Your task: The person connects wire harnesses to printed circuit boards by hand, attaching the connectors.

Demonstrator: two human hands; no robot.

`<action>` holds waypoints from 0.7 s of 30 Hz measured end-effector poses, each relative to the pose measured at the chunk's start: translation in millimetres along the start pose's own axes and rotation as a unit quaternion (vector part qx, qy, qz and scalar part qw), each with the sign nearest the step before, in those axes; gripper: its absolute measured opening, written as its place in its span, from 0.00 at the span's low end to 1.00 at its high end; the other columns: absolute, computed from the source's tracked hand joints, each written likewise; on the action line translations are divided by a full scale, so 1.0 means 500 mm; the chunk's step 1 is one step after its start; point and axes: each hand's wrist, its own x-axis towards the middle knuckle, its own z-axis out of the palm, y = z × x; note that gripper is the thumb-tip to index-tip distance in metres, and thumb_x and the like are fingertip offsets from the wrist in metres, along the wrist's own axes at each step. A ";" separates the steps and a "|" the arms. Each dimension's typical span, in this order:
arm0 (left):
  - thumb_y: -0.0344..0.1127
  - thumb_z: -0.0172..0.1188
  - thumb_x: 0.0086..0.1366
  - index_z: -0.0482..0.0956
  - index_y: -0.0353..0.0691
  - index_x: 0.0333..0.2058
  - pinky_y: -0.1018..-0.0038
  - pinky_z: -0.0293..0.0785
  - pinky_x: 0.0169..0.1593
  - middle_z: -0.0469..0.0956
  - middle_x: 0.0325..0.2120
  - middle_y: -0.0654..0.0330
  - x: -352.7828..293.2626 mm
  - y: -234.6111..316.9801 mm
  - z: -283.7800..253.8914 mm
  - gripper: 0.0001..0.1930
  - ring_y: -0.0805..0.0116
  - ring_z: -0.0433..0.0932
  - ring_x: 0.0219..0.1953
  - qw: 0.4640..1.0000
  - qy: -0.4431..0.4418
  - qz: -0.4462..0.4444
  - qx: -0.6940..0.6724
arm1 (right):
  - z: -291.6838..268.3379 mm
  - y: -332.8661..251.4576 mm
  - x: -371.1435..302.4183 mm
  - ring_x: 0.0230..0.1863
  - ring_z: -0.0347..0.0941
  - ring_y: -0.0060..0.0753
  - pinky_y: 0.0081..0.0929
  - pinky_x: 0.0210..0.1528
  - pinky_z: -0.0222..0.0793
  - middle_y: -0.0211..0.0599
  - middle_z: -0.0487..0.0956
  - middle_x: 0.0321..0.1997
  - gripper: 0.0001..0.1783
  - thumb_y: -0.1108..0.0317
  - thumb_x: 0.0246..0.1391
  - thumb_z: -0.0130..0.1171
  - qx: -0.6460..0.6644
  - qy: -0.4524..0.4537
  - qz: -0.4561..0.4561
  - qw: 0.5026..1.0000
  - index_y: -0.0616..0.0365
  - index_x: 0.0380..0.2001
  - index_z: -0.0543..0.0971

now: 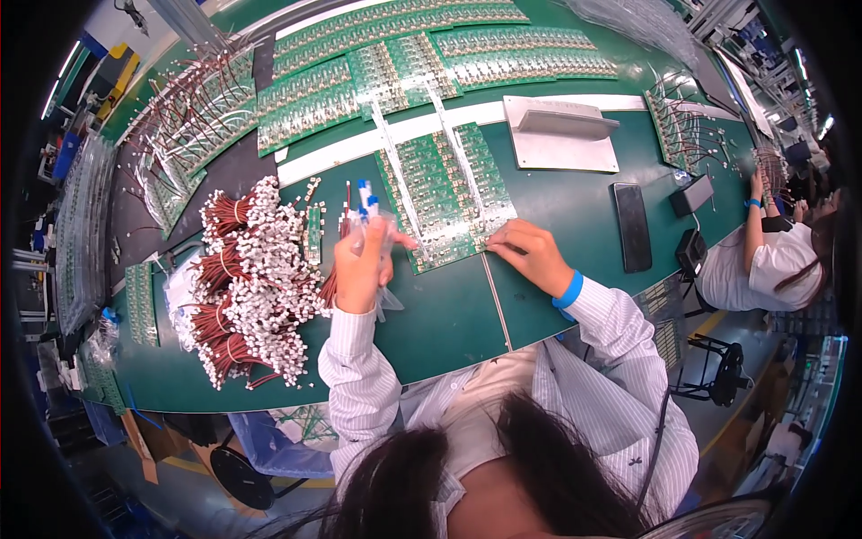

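Note:
A green circuit board panel lies in front of me, its near edge between my hands. Two long whitish strips run across it toward the boards behind. My left hand is closed around a clear plastic item with blue tips, whose exact kind I cannot make out. One finger of that hand points toward the panel's near left corner. At the near right corner, my right hand has its fingers pinched together; anything between them is too small to see. A blue band circles my right wrist.
Bundled red-brown wires with white connectors are heaped at left. Rows of circuit boards stretch across the back. A metal bracket, a black phone and small black boxes lie at right. Another person works far right.

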 end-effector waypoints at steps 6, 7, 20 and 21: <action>0.44 0.45 0.60 0.74 0.32 0.33 0.86 0.50 0.12 0.75 0.21 0.65 0.000 -0.021 0.014 0.18 0.85 0.56 0.08 0.983 0.060 0.063 0.163 | -0.051 -0.022 0.006 0.28 0.71 0.26 0.20 0.30 0.67 0.36 0.73 0.27 0.10 0.77 0.40 0.56 0.027 0.060 0.112 0.992 0.62 0.31 0.75; 0.43 0.46 0.60 0.75 0.34 0.31 0.82 0.53 0.15 0.73 0.19 0.66 -0.001 -0.013 0.018 0.17 0.83 0.60 0.11 0.984 0.080 0.047 0.154 | -0.056 -0.010 -0.002 0.34 0.71 0.26 0.19 0.35 0.66 0.36 0.73 0.32 0.10 0.76 0.44 0.53 0.043 0.056 0.163 0.984 0.64 0.34 0.73; 0.44 0.49 0.57 0.75 0.33 0.23 0.70 0.64 0.24 0.71 0.14 0.52 0.032 -0.069 -0.006 0.18 0.65 0.70 0.17 0.949 0.070 0.073 0.300 | -0.078 -0.026 -0.004 0.48 0.63 0.29 0.23 0.51 0.59 0.40 0.69 0.44 0.16 0.69 0.50 0.47 0.367 0.030 0.341 0.865 0.66 0.42 0.67; 0.44 0.49 0.57 0.75 0.33 0.23 0.70 0.64 0.24 0.71 0.14 0.52 0.034 -0.070 -0.008 0.18 0.65 0.70 0.17 0.949 0.071 0.074 0.299 | -0.078 -0.023 -0.005 0.48 0.64 0.29 0.23 0.50 0.59 0.41 0.69 0.44 0.16 0.69 0.50 0.47 0.393 0.033 0.343 0.853 0.66 0.42 0.67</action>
